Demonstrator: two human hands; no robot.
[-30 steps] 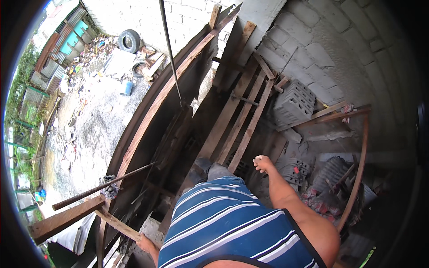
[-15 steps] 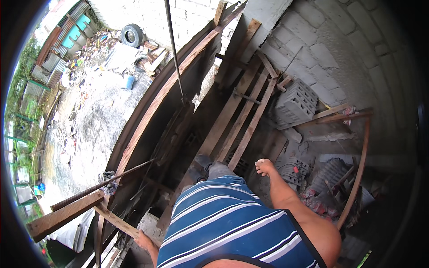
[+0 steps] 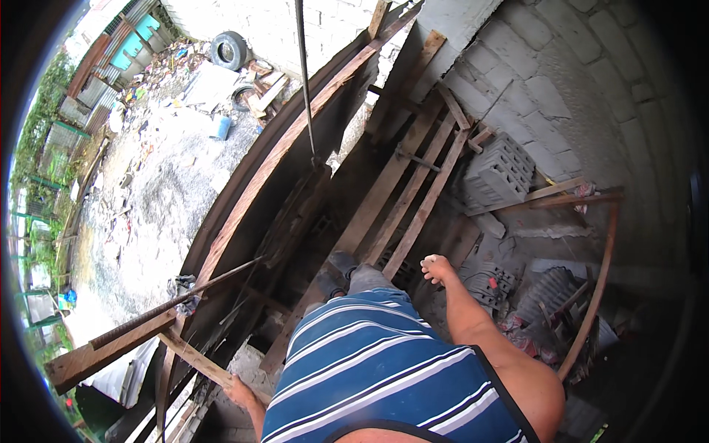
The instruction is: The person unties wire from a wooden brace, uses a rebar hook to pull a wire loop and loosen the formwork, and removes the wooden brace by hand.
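Note:
My left hand [image 3: 240,393] grips the lower end of a short wooden strip [image 3: 198,359], whose other end meets a thick timber [image 3: 111,351] at the lower left. A ribbed steel bar [image 3: 199,294] slants just above that strip. Out to my right, my right hand [image 3: 438,269] hangs in the air with loosely bent fingers and nothing in it. Below it, my feet [image 3: 336,272] stand on long wooden planks [image 3: 373,214] set side by side, which reach away toward the block wall.
A long edge beam [image 3: 284,148] bounds the drop to the rubble yard, where a tyre [image 3: 229,50] lies. Grey hollow blocks [image 3: 498,173] are stacked by the block wall [image 3: 546,96]. Broken blocks and corrugated sheet [image 3: 546,295] lie lower right. A thin rod [image 3: 304,88] rises near the beam.
The surroundings have shifted slightly right and down in the view. My left hand keeps its hold on the wooden strip; my right hand has barely moved.

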